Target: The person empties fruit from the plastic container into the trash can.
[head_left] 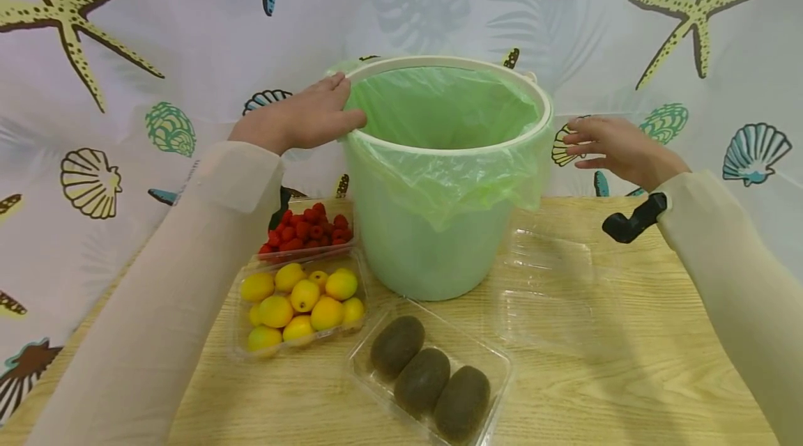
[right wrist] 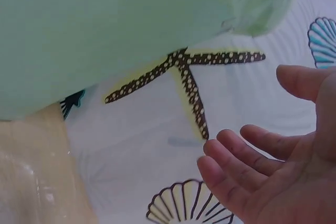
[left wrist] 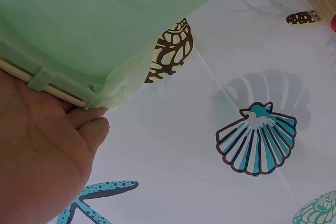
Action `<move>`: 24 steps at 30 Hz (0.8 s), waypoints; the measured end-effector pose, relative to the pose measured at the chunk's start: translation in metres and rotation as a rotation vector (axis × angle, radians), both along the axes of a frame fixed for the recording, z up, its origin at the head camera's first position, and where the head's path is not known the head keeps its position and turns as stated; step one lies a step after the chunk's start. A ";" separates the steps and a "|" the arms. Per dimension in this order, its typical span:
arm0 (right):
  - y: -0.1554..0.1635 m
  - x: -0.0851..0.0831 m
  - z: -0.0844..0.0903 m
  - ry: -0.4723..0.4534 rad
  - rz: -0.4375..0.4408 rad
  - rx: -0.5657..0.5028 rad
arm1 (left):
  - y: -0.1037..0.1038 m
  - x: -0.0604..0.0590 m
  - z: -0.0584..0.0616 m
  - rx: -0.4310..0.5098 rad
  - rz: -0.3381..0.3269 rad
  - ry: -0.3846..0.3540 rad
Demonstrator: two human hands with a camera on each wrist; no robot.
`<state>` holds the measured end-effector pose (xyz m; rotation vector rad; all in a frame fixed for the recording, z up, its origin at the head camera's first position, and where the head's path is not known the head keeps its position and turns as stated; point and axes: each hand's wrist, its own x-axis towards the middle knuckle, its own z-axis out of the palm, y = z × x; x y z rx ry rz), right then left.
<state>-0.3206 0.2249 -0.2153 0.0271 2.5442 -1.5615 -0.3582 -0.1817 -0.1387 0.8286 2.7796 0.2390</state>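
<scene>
My left hand [head_left: 301,122] rested flat on the rim of the bucket [head_left: 439,223] (fingers straight); my right hand [head_left: 617,148] hovered beside it, fingers loosely spread, holding nothing.

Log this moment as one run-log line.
left hand: rests on bin rim | right hand: open, clear of bin | liner: fitted | fruit trays: in front, untouched

I see a wooden table [head_left: 627,390] carrying a green-lined bucket [head_left: 433,237], trays of raspberries [head_left: 309,228], yellow fruit [head_left: 301,303] and kiwis [head_left: 429,380], plus an empty clear tray [head_left: 552,286].
</scene>
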 end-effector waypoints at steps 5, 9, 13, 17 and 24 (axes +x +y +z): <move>-0.019 -0.002 0.021 0.028 0.050 -0.007 | 0.001 0.000 -0.001 0.002 0.002 0.004; -0.033 -0.002 0.033 0.048 0.098 -0.007 | 0.001 -0.001 -0.001 0.015 0.000 0.007; -0.047 -0.004 0.042 0.083 0.118 0.013 | 0.000 0.000 -0.002 0.039 0.002 0.013; -0.061 -0.005 0.050 0.082 0.097 0.042 | 0.000 0.000 -0.003 0.048 0.004 0.017; -0.079 -0.005 0.061 0.072 0.067 0.106 | 0.000 0.001 -0.003 0.069 0.013 0.020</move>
